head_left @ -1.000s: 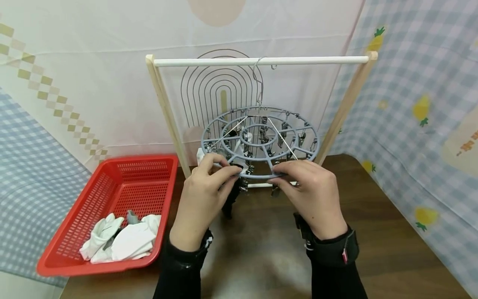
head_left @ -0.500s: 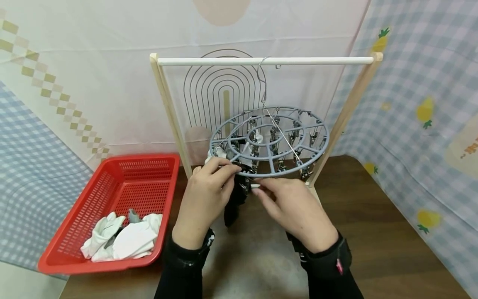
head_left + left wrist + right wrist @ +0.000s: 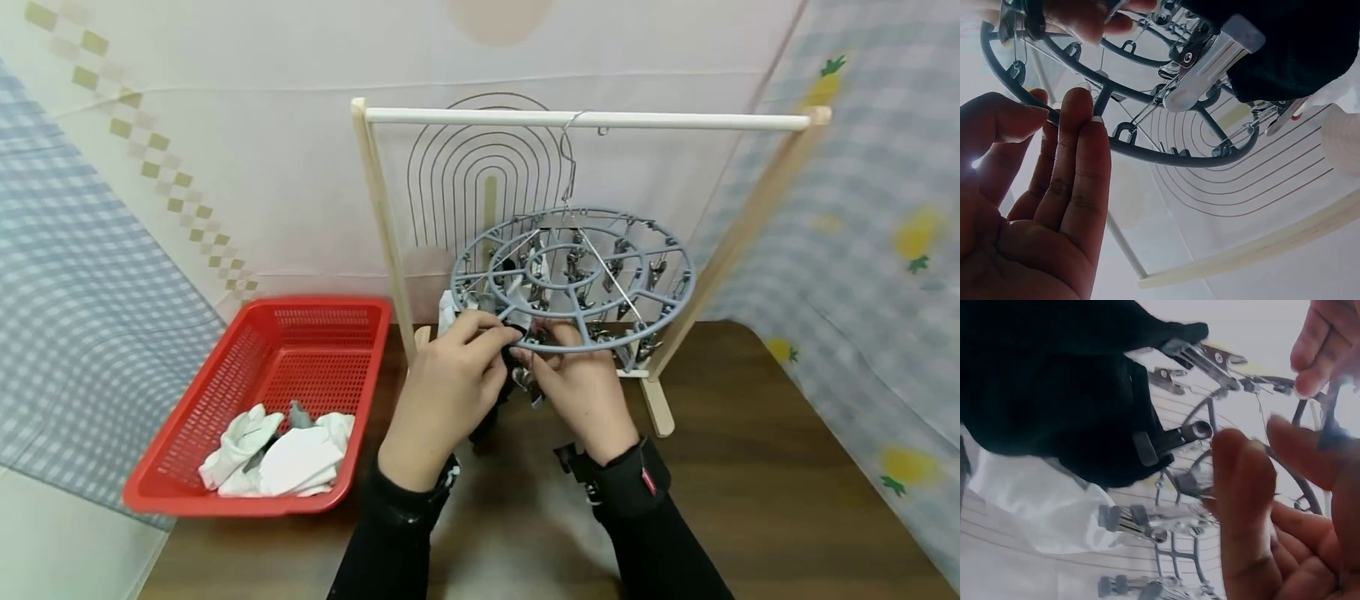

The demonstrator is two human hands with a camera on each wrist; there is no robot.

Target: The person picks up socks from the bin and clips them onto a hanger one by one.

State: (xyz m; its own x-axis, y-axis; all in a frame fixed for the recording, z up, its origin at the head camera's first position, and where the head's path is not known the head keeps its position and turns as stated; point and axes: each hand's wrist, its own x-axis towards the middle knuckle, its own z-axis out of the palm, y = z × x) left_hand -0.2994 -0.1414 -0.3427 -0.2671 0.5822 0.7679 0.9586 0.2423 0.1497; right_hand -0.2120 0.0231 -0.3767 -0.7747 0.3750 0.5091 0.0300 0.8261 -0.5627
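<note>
A round grey clip hanger (image 3: 581,325) hangs by its metal hook from the white bar, with metal clips below its rings. My left hand (image 3: 457,375) pinches the hanger's near left rim; the left wrist view shows its thumb and fingers at the ring. My right hand (image 3: 588,392) reaches under the near rim, thumb and fingers apart among the clips (image 3: 528,383). In the right wrist view its fingertips (image 3: 1244,475) are close to a dark cloth piece (image 3: 1085,394) held by clips. A white cloth (image 3: 1041,506) hangs below it in that view.
A red basket (image 3: 382,375) with white and grey cloth pieces (image 3: 300,458) stands on the left of the brown table (image 3: 720,500). The wooden rack's posts (image 3: 757,225) rise on both sides of the hanger. Patterned cloth hangs behind and beside it.
My right hand has left the near rim, come left and then gone up beneath the ring. My left hand stays at the rim. The head view has shifted, so everything sits further right.
</note>
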